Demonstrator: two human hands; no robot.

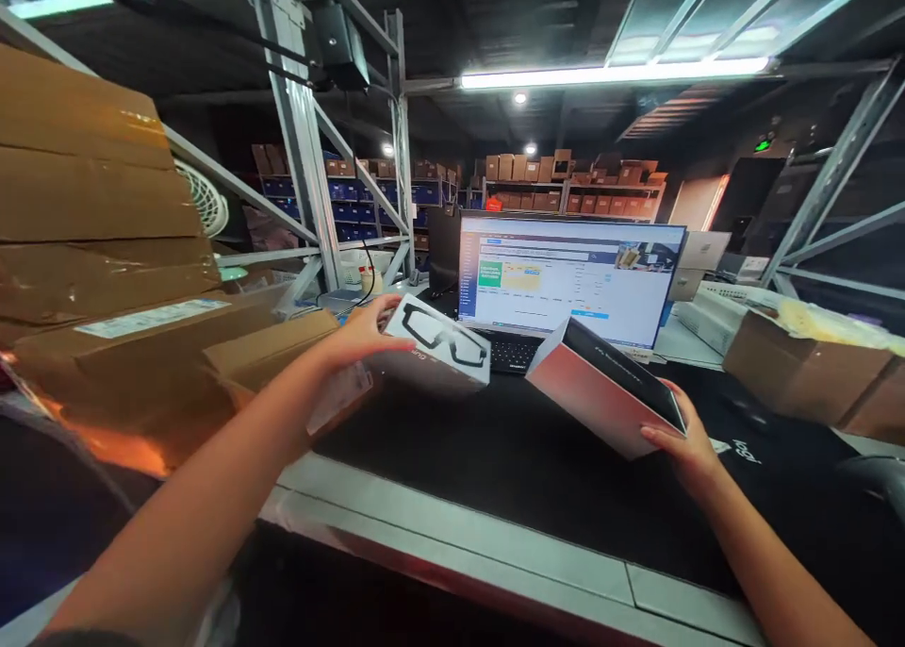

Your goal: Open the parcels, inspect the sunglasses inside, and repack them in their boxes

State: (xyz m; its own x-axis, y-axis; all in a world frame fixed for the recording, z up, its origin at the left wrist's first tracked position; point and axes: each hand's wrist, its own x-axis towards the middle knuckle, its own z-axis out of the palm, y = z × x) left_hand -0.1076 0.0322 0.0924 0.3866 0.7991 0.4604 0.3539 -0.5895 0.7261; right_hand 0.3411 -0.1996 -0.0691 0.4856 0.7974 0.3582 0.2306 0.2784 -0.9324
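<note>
My left hand (369,330) grips the left end of a white box (442,345) with a picture of black-framed glasses on its top face. The box is held tilted above the black desk mat (495,449). On the other side, my right hand (685,439) is closed round the near right end of a second box (600,388), which has a black face and a red-to-white side. This box also tilts, with its far end raised toward the monitor. The two boxes are apart from each other.
Behind the boxes stand a lit monitor (566,270) and a black keyboard (515,353). Stacked cardboard boxes (91,185) rise at the left, beside an open carton (275,345). More cartons (813,364) are at the right. A dark mouse (746,411) lies on the mat.
</note>
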